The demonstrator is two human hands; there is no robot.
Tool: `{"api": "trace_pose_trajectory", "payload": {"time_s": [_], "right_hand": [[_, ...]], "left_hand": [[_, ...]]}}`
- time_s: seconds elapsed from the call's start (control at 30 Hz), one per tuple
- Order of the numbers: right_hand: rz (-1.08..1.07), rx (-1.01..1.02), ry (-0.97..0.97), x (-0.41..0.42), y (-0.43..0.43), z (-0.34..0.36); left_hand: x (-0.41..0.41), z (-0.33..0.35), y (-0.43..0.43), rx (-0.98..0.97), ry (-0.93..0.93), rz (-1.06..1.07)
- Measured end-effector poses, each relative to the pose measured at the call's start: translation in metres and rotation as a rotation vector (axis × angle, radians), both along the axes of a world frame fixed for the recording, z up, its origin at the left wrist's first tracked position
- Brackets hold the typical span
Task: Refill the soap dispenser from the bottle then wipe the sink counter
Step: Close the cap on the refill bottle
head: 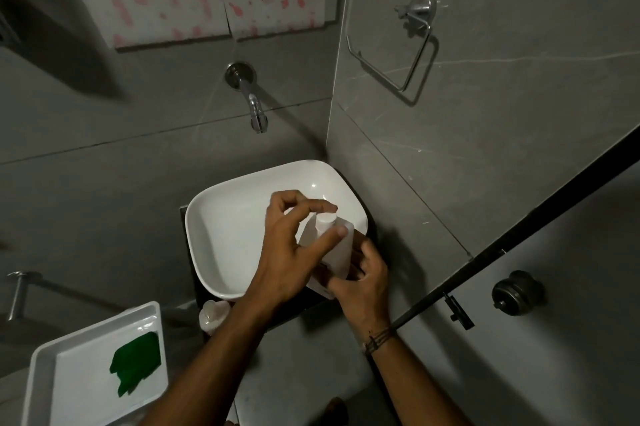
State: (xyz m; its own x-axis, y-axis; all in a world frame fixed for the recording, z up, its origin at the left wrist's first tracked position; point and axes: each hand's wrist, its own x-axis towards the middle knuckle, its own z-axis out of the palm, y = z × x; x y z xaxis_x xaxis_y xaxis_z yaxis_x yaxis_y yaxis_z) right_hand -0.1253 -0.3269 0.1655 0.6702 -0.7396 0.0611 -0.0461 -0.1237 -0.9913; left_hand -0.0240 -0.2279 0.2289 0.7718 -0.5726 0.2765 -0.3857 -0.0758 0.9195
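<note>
R hand (360, 281) wraps the lower body of the white bottle (332, 249) from the right side, fingers closed round it, holding it tilted w/ the neck pointing up and away. L hand (287, 252) is at the cap (326, 219): thumb and forefinger pinched narrow on either side of it, other fingers lifted clear. Cap looks still on, so the step in hand is prob. unscrewing it.

Bottle sits over the front-right rim of the white basin (221, 235), partly above the bowl. Small white rounded container, likely the soap dispenser (213, 316), stands on the dark counter (194, 290) at the basin's front-left corner, just beside the L forearm. Can't tell if its top is off. Wall tap (254, 106) is above the basin's back edge. White tray (62, 349) w/ a green cloth (136, 365) lies lower left, well apart.

To do this well: keep the R grip firm but don't squeeze, since soft plastic may spurt once the cap loosens. Keep the neck up until the cap's off. Park the cap somewhere it won't roll into the bowl. Watch the L forearm, bc it could knock the dispenser over.
</note>
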Motion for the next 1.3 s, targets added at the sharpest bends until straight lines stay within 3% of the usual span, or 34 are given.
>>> {"api": "trace_pose_trajectory", "payload": {"time_s": [0.2,0.33,0.47,0.97,1.13,1.3], "right_hand": [[0.010,0.027,0.006,0.001,0.002,-0.003],[0.038,0.038,0.016,0.004,0.004,-0.004],[0.062,0.035,0.022,0.008,0.002,-0.006],[0.153,-0.001,0.046,0.014,0.000,-0.005],[0.223,-0.030,0.072,0.022,0.001,-0.004],[0.325,-0.151,0.164,0.034,0.017,-0.009]], "left_hand": [[-0.004,-0.002,0.005,-0.029,0.023,-0.055],[-0.003,0.001,0.004,0.011,0.005,0.060],[-0.003,0.000,0.010,-0.010,0.011,0.002],[-0.002,0.000,0.014,0.016,-0.010,0.130],[-0.002,-0.009,0.026,-0.053,0.100,0.040],[0.014,-0.030,0.085,0.113,0.325,-0.093]]}}
